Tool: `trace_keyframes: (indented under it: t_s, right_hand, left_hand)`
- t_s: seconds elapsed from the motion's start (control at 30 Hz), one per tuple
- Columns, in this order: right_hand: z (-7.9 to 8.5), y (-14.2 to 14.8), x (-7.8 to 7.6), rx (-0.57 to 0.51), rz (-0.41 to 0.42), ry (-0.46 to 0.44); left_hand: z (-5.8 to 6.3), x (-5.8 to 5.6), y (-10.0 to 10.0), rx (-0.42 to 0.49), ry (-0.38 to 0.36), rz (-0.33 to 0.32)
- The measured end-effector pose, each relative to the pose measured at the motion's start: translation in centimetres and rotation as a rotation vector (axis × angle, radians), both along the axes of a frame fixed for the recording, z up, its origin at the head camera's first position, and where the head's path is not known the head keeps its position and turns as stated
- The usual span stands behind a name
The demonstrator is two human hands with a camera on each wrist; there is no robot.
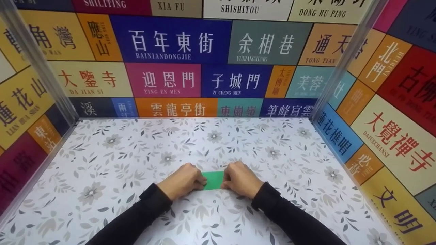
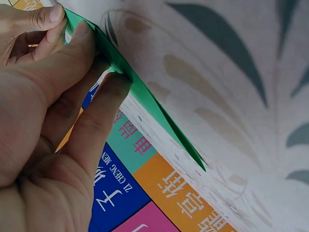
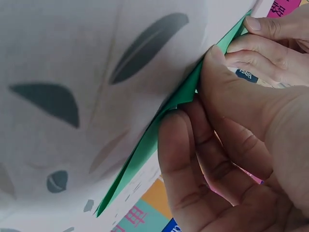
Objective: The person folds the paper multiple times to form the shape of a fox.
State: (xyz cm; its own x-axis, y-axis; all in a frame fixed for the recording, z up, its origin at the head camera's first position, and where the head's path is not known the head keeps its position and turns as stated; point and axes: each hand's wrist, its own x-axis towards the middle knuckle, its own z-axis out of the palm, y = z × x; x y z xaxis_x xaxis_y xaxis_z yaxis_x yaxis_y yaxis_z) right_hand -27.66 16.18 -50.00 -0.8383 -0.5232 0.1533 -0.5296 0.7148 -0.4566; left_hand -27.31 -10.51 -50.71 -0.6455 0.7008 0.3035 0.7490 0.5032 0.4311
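Note:
A folded sheet of green paper [image 1: 214, 180] lies low over the flowered table surface, between both hands. My left hand [image 1: 182, 182] pinches its left end between thumb and fingers. At the right end, my right hand [image 1: 241, 178] holds the paper the same way, knuckles up. In the left wrist view the green paper [image 2: 152, 107] stretches past the fingertips to a thin point, with its layers slightly apart. The right wrist view shows a folded flap of the paper [image 3: 186, 92] by the thumb and a narrow tip beyond the fingers. Fingers hide parts of both ends.
The table [image 1: 136, 143] has a white cover with grey leaves and flowers. Panels of coloured place-name signs [image 1: 170, 41] rise behind it and on both sides. Clear strips [image 1: 332, 81] run down the corners where the panels meet.

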Motion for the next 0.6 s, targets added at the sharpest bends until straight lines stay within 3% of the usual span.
trace_keyframes:
  t_s: [0.13, 0.6]
  right_hand:
    - [0.2, 0.5, 0.1, 0.003, 0.006, -0.014]
    - [0.5, 2.2, 0.1, -0.011, 0.002, -0.035]
  left_hand:
    - [-0.1, 0.0, 0.1, -0.014, -0.033, 0.012]
    - [-0.1, 0.0, 0.1, -0.003, -0.037, 0.009]
